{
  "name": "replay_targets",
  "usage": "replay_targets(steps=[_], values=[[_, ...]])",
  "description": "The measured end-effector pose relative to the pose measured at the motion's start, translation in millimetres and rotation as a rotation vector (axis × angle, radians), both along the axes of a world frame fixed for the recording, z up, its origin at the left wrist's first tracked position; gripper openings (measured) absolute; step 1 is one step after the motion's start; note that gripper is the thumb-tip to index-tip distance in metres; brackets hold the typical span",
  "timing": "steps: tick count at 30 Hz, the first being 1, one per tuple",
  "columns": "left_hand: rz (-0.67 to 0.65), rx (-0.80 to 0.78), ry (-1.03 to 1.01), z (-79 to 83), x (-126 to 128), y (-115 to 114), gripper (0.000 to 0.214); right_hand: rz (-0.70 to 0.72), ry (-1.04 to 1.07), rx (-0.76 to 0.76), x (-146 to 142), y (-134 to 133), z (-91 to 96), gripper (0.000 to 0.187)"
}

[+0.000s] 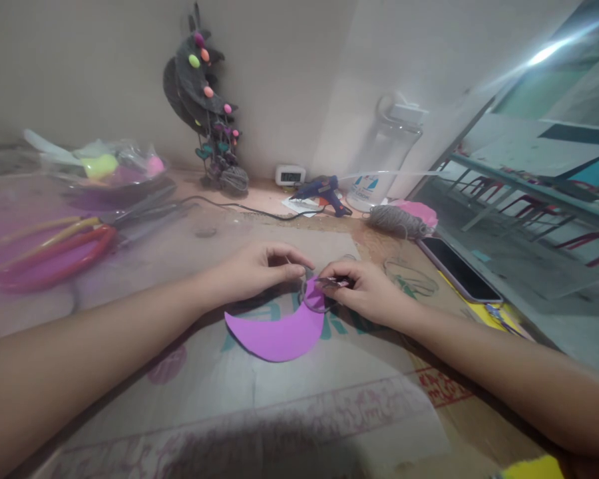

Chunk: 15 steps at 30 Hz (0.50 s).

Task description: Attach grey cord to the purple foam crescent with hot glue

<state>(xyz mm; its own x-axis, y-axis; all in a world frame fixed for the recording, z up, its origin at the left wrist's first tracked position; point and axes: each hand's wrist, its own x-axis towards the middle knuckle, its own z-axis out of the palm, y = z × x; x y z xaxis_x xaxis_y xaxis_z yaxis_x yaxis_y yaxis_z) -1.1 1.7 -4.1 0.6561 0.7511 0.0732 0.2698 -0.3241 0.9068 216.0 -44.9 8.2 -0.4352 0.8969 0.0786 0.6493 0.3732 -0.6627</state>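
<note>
Near the camera, a yellow piece point(534, 469) is seen at the lower right on the brown desk point(472, 422), and a pale sheet with red and teal print point(279, 399) is spread to its left. On this sheet, midway between the forearms, a purple crescent point(277, 336) is laid flat, its right-hand tip reached by both hands. By the left hand point(259, 273), thumb and forefinger are bent close about a gray strand point(315, 310); whether that grip is closed on it cannot be told. A small dark item point(333, 283), too blurred to be named, is pinched in the right hand point(367, 289), just over the crescent's tip, across which the strand is curved.

To the left, red-handled scissors point(107, 243) are blurred. To the right, a phone point(462, 269) is rested partly over yellow paper point(484, 311). Farther back, a gray yarn ball point(397, 221) is set beside a pink bundle point(422, 213); a blue glue gun point(322, 191), a white clock point(290, 175) and a clear bottle point(384, 156) are lined up near the wall point(289, 80). Dark crescents dotted with bright beads point(190, 83) are propped or hung there. Beyond, at right, red chairs point(529, 214) are placed by a long table point(534, 181).
</note>
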Motion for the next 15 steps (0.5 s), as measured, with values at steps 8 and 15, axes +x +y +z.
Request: replay_targets(steps=[8,15], values=[[0.027,-0.027,-0.018,2.3,1.6,-1.3,0.028,-0.023,0.111,0.066,4.9,8.2,-14.5,0.016],[0.024,-0.004,-0.004,1.3,1.5,-0.8,0.028,-0.063,0.167,0.001,2.3,8.9,-16.2,0.025]])
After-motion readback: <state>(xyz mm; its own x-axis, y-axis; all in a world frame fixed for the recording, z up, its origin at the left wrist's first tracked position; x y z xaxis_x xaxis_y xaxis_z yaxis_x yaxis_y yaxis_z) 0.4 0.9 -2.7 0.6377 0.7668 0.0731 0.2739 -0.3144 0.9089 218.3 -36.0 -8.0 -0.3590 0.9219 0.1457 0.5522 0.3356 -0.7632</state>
